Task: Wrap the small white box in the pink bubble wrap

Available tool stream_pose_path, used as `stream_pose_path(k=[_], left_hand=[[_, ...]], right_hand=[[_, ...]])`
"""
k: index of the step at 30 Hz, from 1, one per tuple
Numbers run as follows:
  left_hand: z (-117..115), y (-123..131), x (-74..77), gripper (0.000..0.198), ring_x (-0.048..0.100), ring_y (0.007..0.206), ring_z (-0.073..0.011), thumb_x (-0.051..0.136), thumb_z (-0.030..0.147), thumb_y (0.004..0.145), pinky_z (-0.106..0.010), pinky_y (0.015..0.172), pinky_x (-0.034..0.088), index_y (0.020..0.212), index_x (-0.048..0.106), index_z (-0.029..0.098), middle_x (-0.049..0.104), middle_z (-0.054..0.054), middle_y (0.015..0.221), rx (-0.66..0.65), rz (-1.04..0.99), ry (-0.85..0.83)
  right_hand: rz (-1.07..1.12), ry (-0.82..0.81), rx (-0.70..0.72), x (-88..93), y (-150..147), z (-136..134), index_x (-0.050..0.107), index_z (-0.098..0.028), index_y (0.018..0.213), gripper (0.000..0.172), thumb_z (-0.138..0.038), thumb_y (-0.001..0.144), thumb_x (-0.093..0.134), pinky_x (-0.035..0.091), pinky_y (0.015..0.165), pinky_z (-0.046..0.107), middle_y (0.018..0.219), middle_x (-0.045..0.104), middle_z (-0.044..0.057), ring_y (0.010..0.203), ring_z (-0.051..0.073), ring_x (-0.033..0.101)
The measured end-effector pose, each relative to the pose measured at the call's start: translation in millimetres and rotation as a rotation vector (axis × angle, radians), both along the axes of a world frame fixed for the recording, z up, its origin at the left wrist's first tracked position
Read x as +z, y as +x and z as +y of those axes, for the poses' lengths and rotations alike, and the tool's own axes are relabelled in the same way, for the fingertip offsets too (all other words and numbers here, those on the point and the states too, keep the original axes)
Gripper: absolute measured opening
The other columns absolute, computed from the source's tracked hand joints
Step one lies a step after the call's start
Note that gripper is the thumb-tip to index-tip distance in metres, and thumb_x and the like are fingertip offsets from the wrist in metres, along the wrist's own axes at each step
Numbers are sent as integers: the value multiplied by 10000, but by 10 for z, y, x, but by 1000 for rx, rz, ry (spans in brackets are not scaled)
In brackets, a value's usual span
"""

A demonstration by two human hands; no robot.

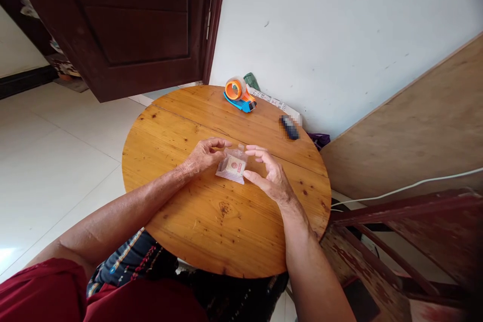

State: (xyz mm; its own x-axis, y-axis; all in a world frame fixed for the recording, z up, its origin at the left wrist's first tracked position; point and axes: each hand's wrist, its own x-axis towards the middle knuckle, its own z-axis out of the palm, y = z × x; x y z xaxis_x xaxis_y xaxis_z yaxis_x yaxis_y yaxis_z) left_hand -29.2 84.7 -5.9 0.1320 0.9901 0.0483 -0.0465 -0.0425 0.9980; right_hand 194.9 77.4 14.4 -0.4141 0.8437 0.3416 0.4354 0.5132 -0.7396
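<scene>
On the round wooden table lies a small flat packet in clear bubble wrap [233,166]. Through the wrap shows a pale face with a red printed picture and red marks. My left hand [206,155] is at the packet's upper left, thumb and fingers apart; whether the thumb touches the wrap I cannot tell. To the right of the packet is my right hand [270,176], its fingers spread and curved, the thumb tip at the packet's right edge. Neither hand grips anything.
An orange and blue tape dispenser [239,94] with a clear roll stands at the wooden table's [222,231] far edge. A dark, pixelated object [290,127] lies right of it, near a printed strip [279,103]. Beyond are a white wall and a dark red door [143,25].
</scene>
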Motion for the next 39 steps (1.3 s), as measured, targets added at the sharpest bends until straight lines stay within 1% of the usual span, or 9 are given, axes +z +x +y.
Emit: stream_pose_path(k=[3, 8, 14, 18, 20, 23, 28, 33, 39], left_hand=[[5, 10, 8, 380, 642, 794, -139, 663, 229, 691, -273, 745, 526, 1057, 709, 138, 688, -64, 1005, -6, 30, 7], [-3, 23, -13, 226, 543, 669, -106, 646, 236, 688, -221, 619, 448, 870, 743, 143, 607, -5, 747, 131, 202, 171], [-117, 53, 22, 233, 403, 519, -70, 614, 313, 758, -197, 509, 329, 880, 711, 141, 469, 59, 568, 8, 287, 169], [-189, 84, 93, 240, 363, 518, -65, 643, 310, 764, -198, 520, 305, 928, 711, 149, 418, 78, 551, -36, 384, 215], [-203, 98, 99, 252, 352, 516, -66, 637, 315, 782, -202, 524, 300, 960, 713, 153, 410, 81, 552, -48, 415, 231], [-198, 119, 65, 230, 351, 511, -68, 636, 327, 794, -206, 519, 297, 936, 712, 163, 413, 82, 549, -56, 433, 221], [-188, 139, 17, 220, 352, 500, -66, 642, 344, 800, -209, 511, 303, 935, 692, 177, 416, 88, 550, -65, 411, 184], [-212, 146, 52, 219, 366, 503, -63, 646, 341, 810, -200, 495, 294, 952, 675, 177, 430, 86, 560, -90, 406, 127], [-241, 155, 33, 179, 376, 516, -60, 653, 319, 813, -190, 496, 298, 925, 633, 180, 425, 86, 576, -66, 395, 108]], right_hand=[[23, -28, -122, -38, 2, 30, 621, -250, 1142, 393, -406, 787, 685, 496, 922, 450, 1272, 663, 92, 1194, 282, 601], [6, -30, -351, -143, 57, 111, 688, -225, 903, 269, -474, 838, 613, 507, 802, 396, 1068, 717, 83, 1027, 264, 642], [-78, 52, -327, -224, 32, 301, 686, -230, 747, 336, -534, 847, 586, 489, 837, 396, 933, 714, 71, 948, 254, 640], [-140, -82, -307, -190, -120, 443, 557, -227, 526, 501, -604, 855, 522, 454, 669, 339, 594, 596, 20, 667, 203, 577], [-73, -203, -288, -167, -218, 474, 562, -217, 539, 494, -616, 829, 548, 410, 578, 297, 532, 536, -14, 574, 161, 507], [124, -313, -263, -156, -332, 465, 629, -203, 661, 377, -565, 766, 640, 394, 548, 261, 578, 568, -37, 564, 131, 489], [301, -259, -245, -149, -336, 372, 647, -213, 726, 255, -464, 754, 677, 467, 645, 276, 708, 659, -16, 668, 149, 574], [147, -185, -86, 17, -249, 233, 705, -221, 770, 164, -370, 820, 655, 523, 727, 320, 787, 718, 6, 744, 182, 656], [-87, 15, 160, 211, -158, 109, 770, -267, 881, 147, -239, 877, 626, 544, 812, 366, 935, 743, 23, 859, 199, 696]])
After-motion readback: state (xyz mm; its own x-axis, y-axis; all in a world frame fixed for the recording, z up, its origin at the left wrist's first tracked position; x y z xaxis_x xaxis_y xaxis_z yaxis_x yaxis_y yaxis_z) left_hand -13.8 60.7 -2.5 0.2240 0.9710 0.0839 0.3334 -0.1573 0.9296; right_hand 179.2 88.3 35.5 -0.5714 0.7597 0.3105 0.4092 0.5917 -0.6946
